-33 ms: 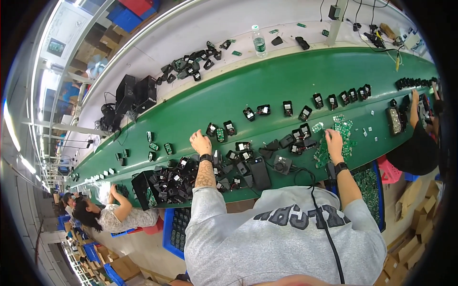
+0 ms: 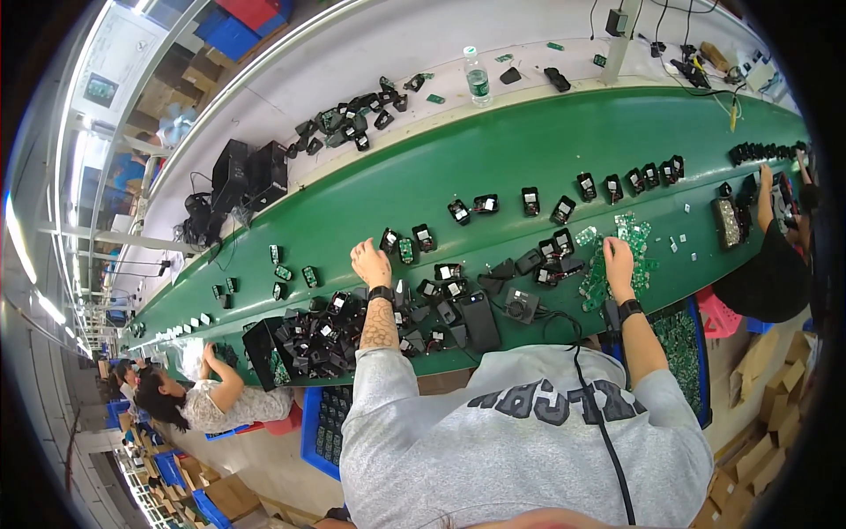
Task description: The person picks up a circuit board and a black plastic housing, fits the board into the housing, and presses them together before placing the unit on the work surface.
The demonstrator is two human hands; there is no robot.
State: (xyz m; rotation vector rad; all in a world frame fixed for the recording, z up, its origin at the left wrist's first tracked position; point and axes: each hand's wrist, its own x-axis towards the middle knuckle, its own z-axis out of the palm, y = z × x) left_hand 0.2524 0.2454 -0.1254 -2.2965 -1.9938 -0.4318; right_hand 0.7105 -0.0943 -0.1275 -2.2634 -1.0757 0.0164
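Hands are spread wide over the green work surface (image 2: 520, 150). Left hand (image 2: 370, 264) is half curled, palm down, and I can't tell if anything's under those fingers. Right hand (image 2: 619, 263) has its fingers drawn in close over the heap of green circuit boards (image 2: 638, 238); can't make out whether a board is pinched in there.

Layout's the key bit: the heap is right under and around the right hand, well apart from the left, with one loose circuit board (image 2: 586, 235) just left of the right fingertips. On the other side, a black housing with a green board in it (image 2: 406, 250) sits just right of the left hand, long axis pointing roughly away from the person, between two open black housings (image 2: 425, 237). Left hand's clearly the nearer one for those.

As for writing, the grey sweatshirt (image 2: 423, 441) has big dark lettering, the water bottle (image 2: 477, 78) wears a green label, and the housings' white stickers are too tiny to read.
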